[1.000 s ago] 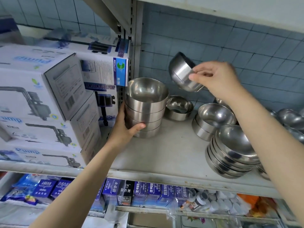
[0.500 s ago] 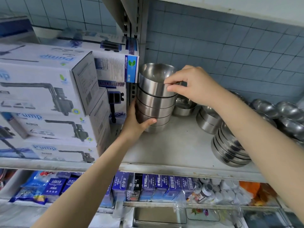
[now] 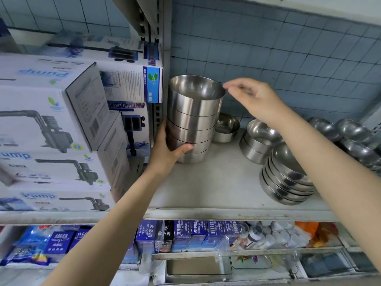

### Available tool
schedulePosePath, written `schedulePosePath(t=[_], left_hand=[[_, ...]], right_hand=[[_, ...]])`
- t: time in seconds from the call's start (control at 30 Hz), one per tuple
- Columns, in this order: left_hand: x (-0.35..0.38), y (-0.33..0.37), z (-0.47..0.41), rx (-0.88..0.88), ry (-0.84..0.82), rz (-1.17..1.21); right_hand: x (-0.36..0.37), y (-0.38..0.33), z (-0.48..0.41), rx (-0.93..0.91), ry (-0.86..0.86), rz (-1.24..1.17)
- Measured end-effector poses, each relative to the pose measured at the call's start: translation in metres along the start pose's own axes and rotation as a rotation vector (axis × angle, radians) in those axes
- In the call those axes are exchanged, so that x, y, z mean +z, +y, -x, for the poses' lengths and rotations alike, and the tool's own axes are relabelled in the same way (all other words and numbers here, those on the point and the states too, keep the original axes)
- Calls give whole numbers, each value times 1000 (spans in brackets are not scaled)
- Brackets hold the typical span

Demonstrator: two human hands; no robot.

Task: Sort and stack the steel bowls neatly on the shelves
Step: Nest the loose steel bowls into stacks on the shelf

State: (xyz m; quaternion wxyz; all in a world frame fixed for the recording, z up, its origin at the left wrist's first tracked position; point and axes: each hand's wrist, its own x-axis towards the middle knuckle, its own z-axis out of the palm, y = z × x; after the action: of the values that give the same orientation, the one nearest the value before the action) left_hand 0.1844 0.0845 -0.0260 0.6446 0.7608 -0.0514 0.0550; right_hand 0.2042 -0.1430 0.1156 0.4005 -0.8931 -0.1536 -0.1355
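Head view. Just above the middle of the frame, upright on the white shelf (image 3: 216, 182): a stack of steel bowls (image 3: 193, 120), straight-walled, nested several deep, tucked to the far left of its bay beside the pump boxes (image 3: 61, 120).

Held low on its 9 o'clock side by the left hand (image 3: 167, 149), thumb across the front and fingers curled out of sight round the back. Probably a steadying grip, to stop the tall column tipping or sliding.

At 3 o'clock of the top bowl (image 3: 196, 87), level with its rim: the right hand (image 3: 253, 100), holding nothing, fingers loosely bent with thumb and forefinger tips close together just beside the rim. Touching the rim or just clear of it: cannot tell. Top bowl seated square, so apparently placed.

Still unsorted, by the look of it:
- at 3 o'clock of the stack, close behind it, a small single bowl (image 3: 225, 126)
- further along at 3 o'clock, a nested pair (image 3: 257, 141)
- at 4 o'clock, a leaning nest of shallower bowls (image 3: 286, 182), tilted towards the shelf's front edge and liable to slip
- far off at 3 o'clock, upturned bowls (image 3: 338, 129)

Grouped by shape, it seems, with deep ones to the left and shallow ones to the right.
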Motion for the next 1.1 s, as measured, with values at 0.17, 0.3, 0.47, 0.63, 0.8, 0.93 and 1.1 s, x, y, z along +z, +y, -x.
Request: schedulePosePath(t=[0.17, 0.3, 0.47, 0.63, 0.8, 0.93, 1.1], left_hand=[[2, 2, -13, -7, 48, 3], [5, 1, -23, -8, 81, -40], [8, -2, -31, -10, 92, -61], [8, -2, -36, -13, 101, -84], [5, -6, -44, 9, 88, -83], [4, -12, -48, 18, 68, -83], [2, -14, -49, 25, 57, -122]], right_hand=[[-14, 49, -7, 198, -349, 283], [9, 61, -16, 185, -741, 655], [22, 62, -21, 196, -836, 626], [23, 63, -4, 182, -865, 579], [19, 55, 21, 219, -842, 478], [32, 42, 44, 265, -838, 348], [55, 18, 77, 262, -857, 233]])
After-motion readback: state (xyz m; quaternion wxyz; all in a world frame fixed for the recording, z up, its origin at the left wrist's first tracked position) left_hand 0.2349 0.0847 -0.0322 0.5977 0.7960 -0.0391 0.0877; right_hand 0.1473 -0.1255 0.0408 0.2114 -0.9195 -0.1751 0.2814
